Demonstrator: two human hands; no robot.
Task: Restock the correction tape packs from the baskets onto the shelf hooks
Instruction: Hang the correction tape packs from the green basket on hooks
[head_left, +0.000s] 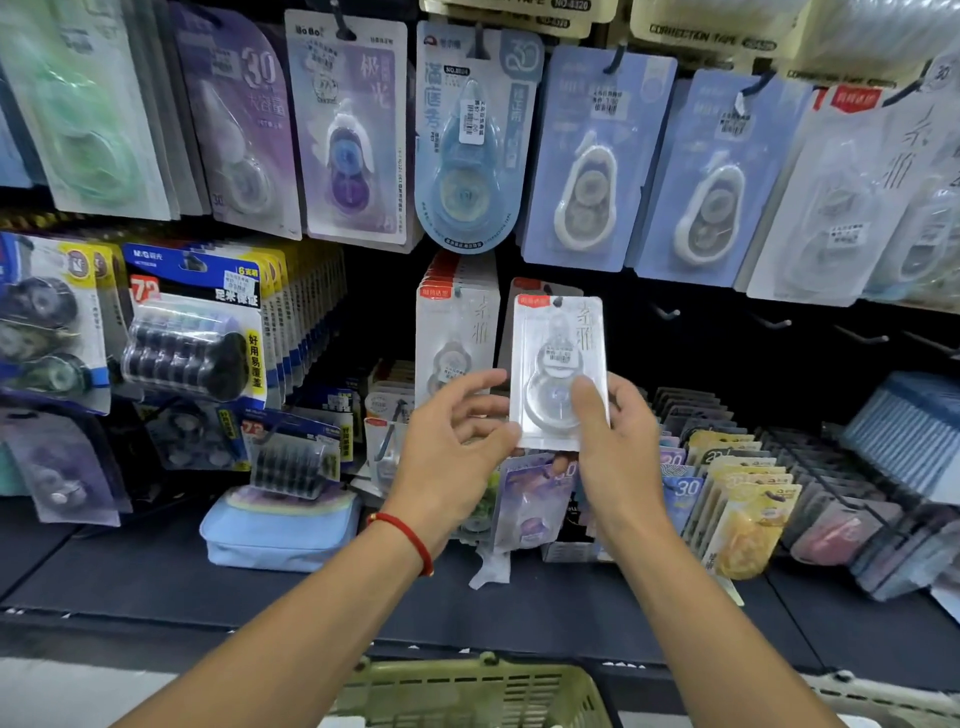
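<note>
While my right hand (618, 436) grips one white correction tape pack (558, 369) upright, my left hand (457, 441) pinches its lower edge. I count one green basket (467, 691) below, and four bare hooks (774, 322) to the right.

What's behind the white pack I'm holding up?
Behind the white pack, a matching pack's top edge peeks out; its hook is covered. More matching packs hang left.
</note>
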